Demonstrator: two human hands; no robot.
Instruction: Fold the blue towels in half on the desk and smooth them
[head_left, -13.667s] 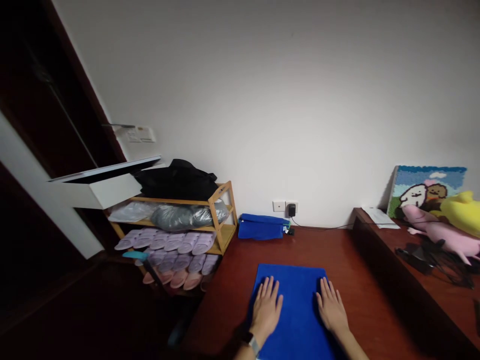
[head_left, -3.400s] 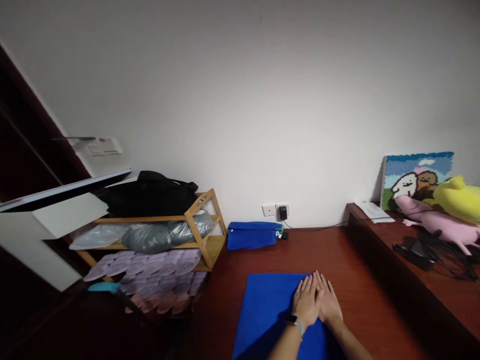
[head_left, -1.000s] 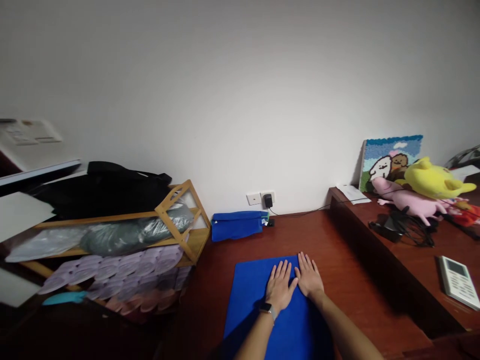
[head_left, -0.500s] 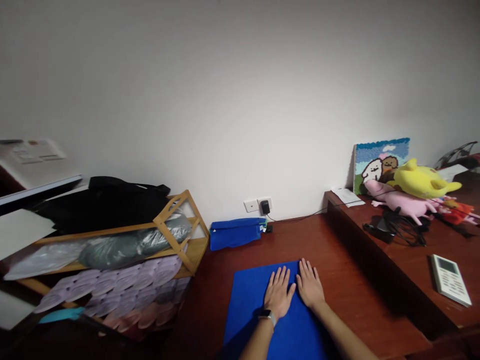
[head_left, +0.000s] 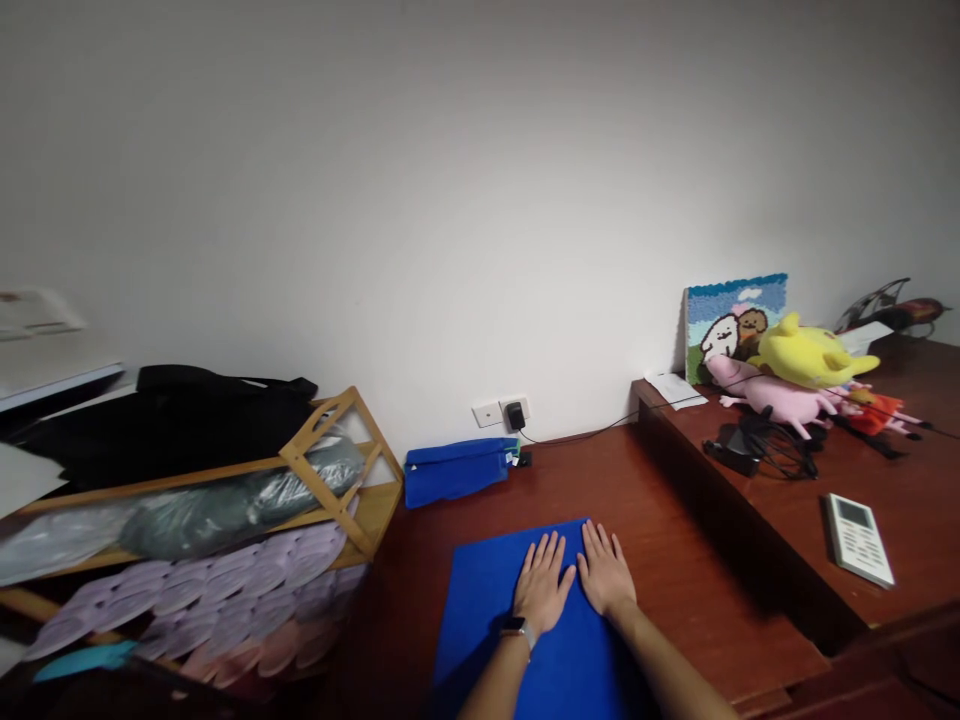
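Observation:
A blue cloth [head_left: 480,590] is spread on the dark red wooden table [head_left: 675,580]. My left hand [head_left: 541,585], with a watch on its wrist, lies palm down on the cloth, fingers stretched out. Just right of it, my right hand [head_left: 606,572] rests palm down across the cloth's right edge near its far corner, fingers extended. The two hands are close together with a small gap. Neither holds anything. Farther back, against the wall, lies a folded blue cloth [head_left: 456,472].
On the left, a wooden rack [head_left: 382,505] holds a black bag [head_left: 172,415], plastic-wrapped items and lilac slippers [head_left: 225,580]. A plug [head_left: 514,415] sits in the wall socket. The higher right surface holds plush toys [head_left: 814,355], a picture [head_left: 735,325], cables and a white calculator-like device [head_left: 859,540].
The view has shifted slightly to the right, so most things appear farther left. Both hands remain flat on the cloth in nearly the same place.

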